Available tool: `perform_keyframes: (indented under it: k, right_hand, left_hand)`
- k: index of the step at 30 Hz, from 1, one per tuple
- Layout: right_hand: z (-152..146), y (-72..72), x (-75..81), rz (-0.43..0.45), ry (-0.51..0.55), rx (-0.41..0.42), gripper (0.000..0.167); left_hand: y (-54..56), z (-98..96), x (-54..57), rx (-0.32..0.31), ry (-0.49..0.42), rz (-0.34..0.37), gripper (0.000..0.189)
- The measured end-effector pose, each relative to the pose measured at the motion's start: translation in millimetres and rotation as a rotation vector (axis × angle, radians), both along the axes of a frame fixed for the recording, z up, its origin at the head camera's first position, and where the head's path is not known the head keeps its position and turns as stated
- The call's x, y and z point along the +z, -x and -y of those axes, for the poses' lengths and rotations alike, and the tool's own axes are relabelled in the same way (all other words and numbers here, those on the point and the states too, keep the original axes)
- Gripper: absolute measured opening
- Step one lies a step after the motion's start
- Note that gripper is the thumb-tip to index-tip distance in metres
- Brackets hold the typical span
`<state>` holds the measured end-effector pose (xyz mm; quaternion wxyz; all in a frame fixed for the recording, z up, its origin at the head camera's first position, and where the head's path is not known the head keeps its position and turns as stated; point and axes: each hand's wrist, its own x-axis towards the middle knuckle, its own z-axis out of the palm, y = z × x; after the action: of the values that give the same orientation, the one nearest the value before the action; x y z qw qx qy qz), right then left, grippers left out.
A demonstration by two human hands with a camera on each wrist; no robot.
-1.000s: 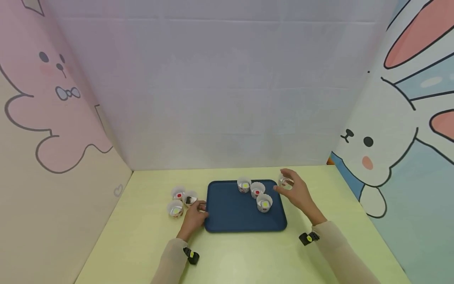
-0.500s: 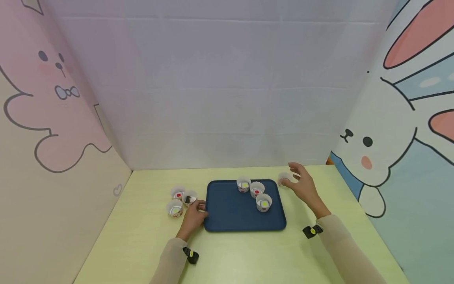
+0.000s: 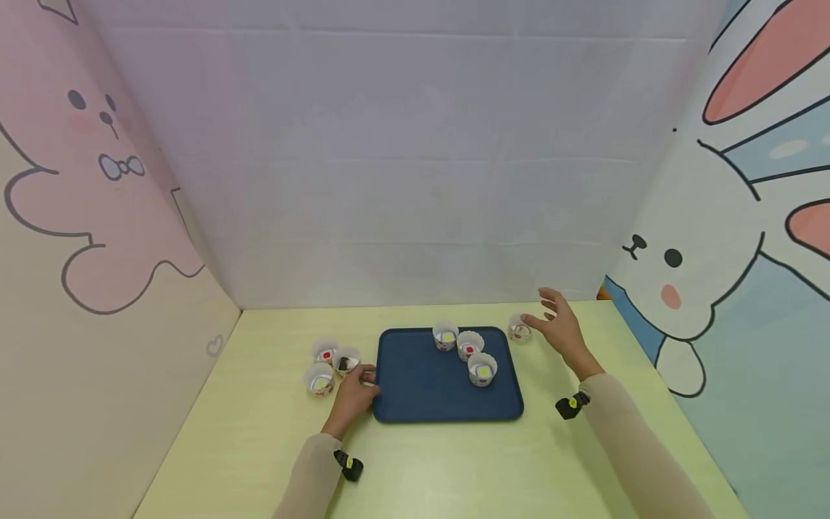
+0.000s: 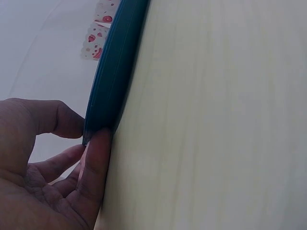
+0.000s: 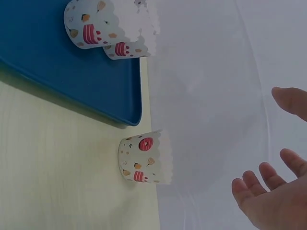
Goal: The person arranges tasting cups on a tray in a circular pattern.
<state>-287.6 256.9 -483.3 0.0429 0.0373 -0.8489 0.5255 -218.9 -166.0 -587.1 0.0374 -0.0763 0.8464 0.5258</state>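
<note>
My left hand (image 3: 353,398) pinches the left edge of a dark blue tray (image 3: 421,378); in the left wrist view the thumb and fingers meet at the tray's rim. Beyond the tray's far right corner, a white paper baking cup (image 3: 519,329) with small printed pictures stands upright on the table. My right hand (image 3: 563,333) is raised just right of this cup, fingers spread and holding nothing. The right wrist view shows a gap between the hand and the cup (image 5: 144,158). Three similar cups stand on the tray's right half, such as the front one (image 3: 482,371).
Left of the tray three more paper cups (image 3: 320,380) stand close together on the pale yellow table (image 3: 421,468). Two of them have yellow or red spots inside, one a dark patch. A white back wall (image 3: 402,216) and printed side walls enclose the table.
The right hand has let go of the paper cup beyond the tray's corner and drawn back to the right, its fingers spreading. The left hand stays at the tray's edge.
</note>
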Motion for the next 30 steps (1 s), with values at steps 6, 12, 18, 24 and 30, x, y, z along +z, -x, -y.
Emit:
perform_keyframes:
  k: [6, 12, 18, 24, 30]
  right_hand:
    - [-4, 11.7, -7.9, 0.051, 0.051, 0.003, 0.088]
    - [-3, 21.7, -9.8, 0.091, 0.066, 0.014, 0.093]
    - [-6, 29.1, -20.1, 0.12, 0.134, 0.022, 0.095]
    - [-7, 33.2, -32.3, 0.15, 0.174, 0.041, 0.094]
    - [-6, 29.7, -35.6, 0.224, 0.232, 0.052, 0.092]
  left_hand:
    - [0.1, 0.6, -1.1, -0.001, 0.006, -0.007, 0.046]
    - [0.5, 1.5, 0.0, -0.003, -0.009, -0.001, 0.045]
    - [-0.2, 1.1, 1.5, -0.005, -0.011, -0.005, 0.046]
    - [-0.7, 0.9, 2.9, -0.007, -0.021, -0.004, 0.046]
    - [-1.3, 1.2, 2.6, -0.014, -0.02, -0.008, 0.046]
